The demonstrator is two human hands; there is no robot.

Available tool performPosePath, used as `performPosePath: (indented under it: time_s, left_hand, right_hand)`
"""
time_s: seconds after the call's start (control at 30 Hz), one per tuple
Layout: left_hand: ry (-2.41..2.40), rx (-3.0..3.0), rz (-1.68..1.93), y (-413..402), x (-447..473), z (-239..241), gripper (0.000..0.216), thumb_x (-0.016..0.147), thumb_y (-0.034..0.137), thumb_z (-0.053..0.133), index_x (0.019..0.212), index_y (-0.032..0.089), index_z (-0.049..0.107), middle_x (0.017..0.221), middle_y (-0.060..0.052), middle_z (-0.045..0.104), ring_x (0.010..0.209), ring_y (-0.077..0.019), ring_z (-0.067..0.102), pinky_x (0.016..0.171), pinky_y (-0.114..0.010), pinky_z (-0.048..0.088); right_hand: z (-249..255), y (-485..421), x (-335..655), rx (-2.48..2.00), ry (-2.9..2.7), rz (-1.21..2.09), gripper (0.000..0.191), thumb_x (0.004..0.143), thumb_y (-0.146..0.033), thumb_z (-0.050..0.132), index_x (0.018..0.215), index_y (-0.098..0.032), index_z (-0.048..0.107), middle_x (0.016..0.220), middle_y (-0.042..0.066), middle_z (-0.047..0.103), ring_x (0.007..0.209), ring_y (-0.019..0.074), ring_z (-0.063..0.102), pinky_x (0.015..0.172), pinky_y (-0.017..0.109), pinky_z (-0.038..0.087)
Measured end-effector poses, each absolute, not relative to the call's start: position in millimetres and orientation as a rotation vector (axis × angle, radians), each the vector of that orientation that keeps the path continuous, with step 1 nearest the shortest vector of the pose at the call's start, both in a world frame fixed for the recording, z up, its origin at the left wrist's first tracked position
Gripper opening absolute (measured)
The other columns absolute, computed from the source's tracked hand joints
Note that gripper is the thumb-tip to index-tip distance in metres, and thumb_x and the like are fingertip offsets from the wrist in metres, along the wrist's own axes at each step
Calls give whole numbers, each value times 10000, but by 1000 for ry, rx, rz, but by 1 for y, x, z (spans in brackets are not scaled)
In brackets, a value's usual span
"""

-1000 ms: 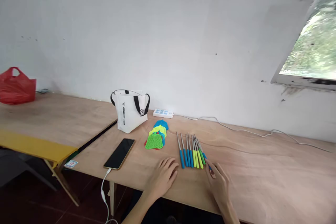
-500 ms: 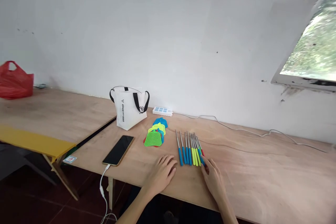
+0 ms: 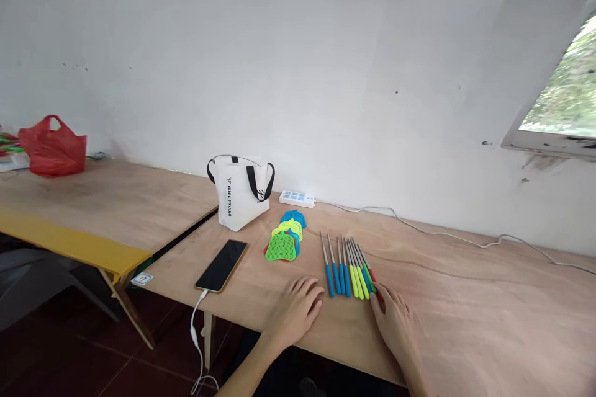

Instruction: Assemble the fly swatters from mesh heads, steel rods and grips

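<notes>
A row of fly swatter handles (image 3: 345,279), thin metal rods with coloured grips, lies on the wooden table (image 3: 465,322). From left to right the grips run through several blue, several yellow-green, a blue, a green (image 3: 371,273) and a red one (image 3: 372,275). At the right end, my right hand (image 3: 393,319) has its thumb and fingers closed around the near end of the red handle, partly hiding it. My left hand (image 3: 295,310) rests flat, fingers spread, left of the row and apart from it. Beyond it lies an overlapping pile of plastic fly swatter heads (image 3: 281,247), green, yellow, blue and red.
A phone (image 3: 222,265) with a white cable (image 3: 194,329) lies at the left. Behind stand a white tote bag (image 3: 239,198) and a power strip (image 3: 297,198), its cord running right along the wall. A red plastic bag (image 3: 56,149) sits on the adjoining table.
My right hand has let go of a blue handle, which now lies beside the yellow-green ones, and holds the red one. The view has swung slightly left. My left hand stays flat.
</notes>
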State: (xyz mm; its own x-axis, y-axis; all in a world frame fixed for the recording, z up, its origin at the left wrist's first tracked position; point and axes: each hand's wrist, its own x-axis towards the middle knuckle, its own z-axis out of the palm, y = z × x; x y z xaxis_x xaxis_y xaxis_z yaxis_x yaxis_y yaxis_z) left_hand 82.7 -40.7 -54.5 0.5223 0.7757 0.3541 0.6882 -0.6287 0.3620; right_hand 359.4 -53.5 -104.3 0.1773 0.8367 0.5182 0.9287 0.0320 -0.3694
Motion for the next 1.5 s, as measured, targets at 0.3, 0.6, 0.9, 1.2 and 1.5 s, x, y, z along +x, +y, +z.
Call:
performPosePath:
  time_s: [0.3, 0.6, 0.9, 1.2, 1.5]
  left_hand:
    - [1228, 2510, 728, -35, 79, -68, 296, 1009, 283, 522, 1301, 272, 571, 1414, -51, 564, 1319, -251, 505, 1131, -447, 415]
    - [985, 2581, 523, 19, 121, -71, 974, 825, 679, 688, 1601, 313, 228, 1682, -137, 164, 1533, -381, 195, 1205, -620, 240]
    - [786, 2721, 522, 54, 132, -71, 675, 946, 649, 535, 1548, 396, 361, 1635, -69, 330, 1514, -294, 297, 1227, -548, 255]
    - [979, 2752, 636, 77, 86, -67, 598, 944, 595, 581, 1462, 307, 500, 1548, -59, 479, 1464, -251, 390, 1226, -462, 300]
    - [954, 2674, 677, 89, 68, -71, 537, 949, 557, 602, 1391, 255, 560, 1505, -84, 519, 1444, -244, 415, 1213, -439, 321]
  right_hand:
    - [-114, -48, 370, -1714, -1799, 4, 459, 952, -507, 442, 1305, -312, 661, 1311, 50, 670, 1216, 273, 603, 1047, 478, 433]
    - [-110, -32, 380, -1690, -1975, 88, 572, 963, -531, 444, 1497, -326, 477, 1493, 60, 541, 1364, 263, 511, 1131, 488, 388]
    - [-90, 11, 388, -1744, -2360, 290, 840, 932, -732, 401, 1611, -266, 232, 1667, 120, 202, 1548, 262, 152, 1248, 529, 128]
    - [-96, 35, 308, -1523, -2456, 79, 643, 1055, -555, 186, 1614, -240, 221, 1658, 93, 237, 1543, 244, 192, 1238, 537, 175]
    - [-97, 34, 288, -1599, -2152, -102, 588, 1060, -531, 216, 1529, -253, 438, 1584, 87, 427, 1474, 242, 363, 1197, 456, 296]
